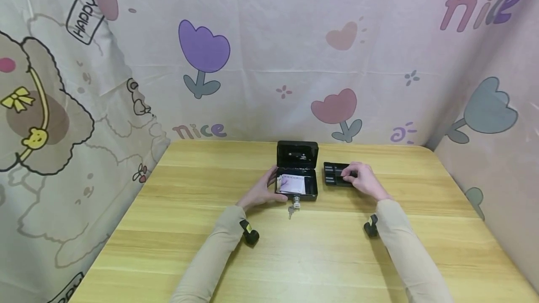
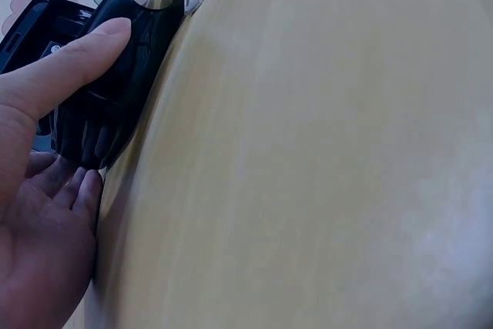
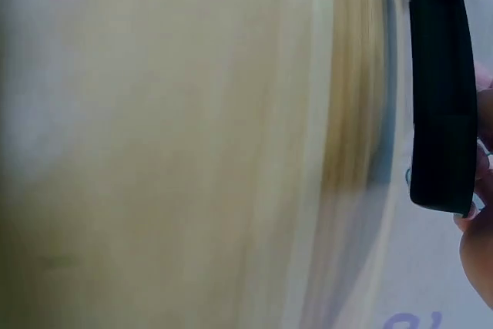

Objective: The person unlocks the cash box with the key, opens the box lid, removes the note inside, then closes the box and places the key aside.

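A small black cash box (image 1: 310,196) stands on the table with its lid (image 1: 297,154) raised. Inside it lie paper notes (image 1: 294,184). A key (image 1: 290,211) on a ring hangs from the front lock. My left hand (image 1: 260,194) spans the box's front left corner, fingers along the left side and thumb (image 2: 100,48) against the front, all fairly straight. To the right of the box, my right hand (image 1: 364,179) pinches a black compartment tray (image 1: 331,176). In the right wrist view this tray (image 3: 443,90) appears edge-on, with fingertips at its side and space below it.
The wooden table (image 1: 307,256) runs up to a printed cloth backdrop (image 1: 261,60) behind the box. More cloth hangs along the left and right sides. Each sleeve carries a small black wrist camera (image 1: 250,234).
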A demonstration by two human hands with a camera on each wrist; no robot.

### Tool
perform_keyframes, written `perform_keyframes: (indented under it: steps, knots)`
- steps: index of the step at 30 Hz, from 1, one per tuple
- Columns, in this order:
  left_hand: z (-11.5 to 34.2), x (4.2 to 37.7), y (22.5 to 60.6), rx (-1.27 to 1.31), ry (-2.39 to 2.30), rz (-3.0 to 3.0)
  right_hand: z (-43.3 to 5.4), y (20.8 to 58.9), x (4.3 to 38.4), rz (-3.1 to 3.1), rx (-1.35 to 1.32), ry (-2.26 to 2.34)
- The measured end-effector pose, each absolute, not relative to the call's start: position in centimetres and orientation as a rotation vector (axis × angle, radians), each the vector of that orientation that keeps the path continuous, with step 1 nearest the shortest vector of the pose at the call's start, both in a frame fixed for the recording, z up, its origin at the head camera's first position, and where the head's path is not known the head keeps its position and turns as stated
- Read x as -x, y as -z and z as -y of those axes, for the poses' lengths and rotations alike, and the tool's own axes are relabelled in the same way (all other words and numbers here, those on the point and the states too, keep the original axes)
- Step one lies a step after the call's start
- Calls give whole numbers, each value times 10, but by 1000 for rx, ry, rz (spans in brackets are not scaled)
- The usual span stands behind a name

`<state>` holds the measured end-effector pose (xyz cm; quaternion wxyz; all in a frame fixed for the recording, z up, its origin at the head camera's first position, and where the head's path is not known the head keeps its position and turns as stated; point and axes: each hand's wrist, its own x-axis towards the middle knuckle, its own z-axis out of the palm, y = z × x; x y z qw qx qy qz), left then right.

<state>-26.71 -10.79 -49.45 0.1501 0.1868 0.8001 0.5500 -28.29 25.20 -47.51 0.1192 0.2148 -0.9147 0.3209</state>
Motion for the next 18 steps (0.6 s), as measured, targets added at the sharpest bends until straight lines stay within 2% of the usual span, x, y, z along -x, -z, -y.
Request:
perform_keyframes:
  steps: [18]
  knots:
    - [110,268,496,-552,-1563,-2297,-253,477,298,2754,-564,-931]
